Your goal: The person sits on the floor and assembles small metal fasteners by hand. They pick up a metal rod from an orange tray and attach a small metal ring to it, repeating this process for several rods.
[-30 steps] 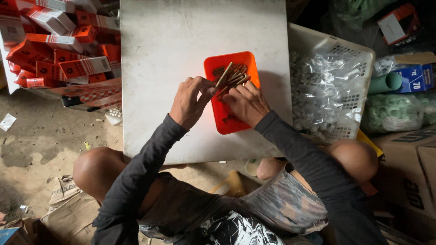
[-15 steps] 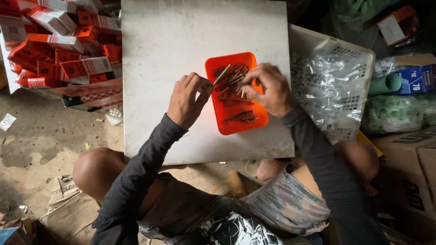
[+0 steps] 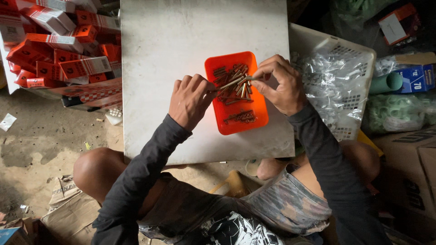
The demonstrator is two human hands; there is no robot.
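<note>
An orange plastic tray lies on a white board and holds several brass-coloured bolts. My left hand rests at the tray's left edge with its fingers curled, gripping one end of a long bolt. My right hand is over the tray's upper right corner and pinches the other end of that bolt between thumb and fingers. The bolt lies slanted above the pile.
A heap of red and white cartons lies left of the board. A white lattice basket filled with clear plastic bags stands to the right. Cardboard boxes and a green tube lie further right. My knees are beneath the board.
My right hand lifted from the tray's middle to its upper right corner, uncovering the bolts. Both hands now hold one bolt between them. My left hand stayed in place.
</note>
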